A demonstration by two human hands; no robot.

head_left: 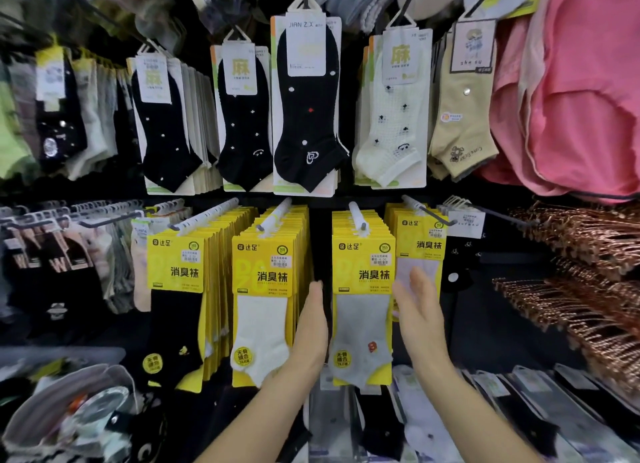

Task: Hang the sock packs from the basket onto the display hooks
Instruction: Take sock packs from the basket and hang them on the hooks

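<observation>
The left hand [310,327] and right hand [420,312], fingers straight and empty, flank the grey sock pack [362,324] hanging between them. Likely next: fetch another from the basket [116,376], down-left.

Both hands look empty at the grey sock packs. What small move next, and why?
Probably reach the left hand down to the basket for another pack: it and the right hand hold nothing, fingers straight beside the grey sock packs, which already hang on their hook.
</observation>
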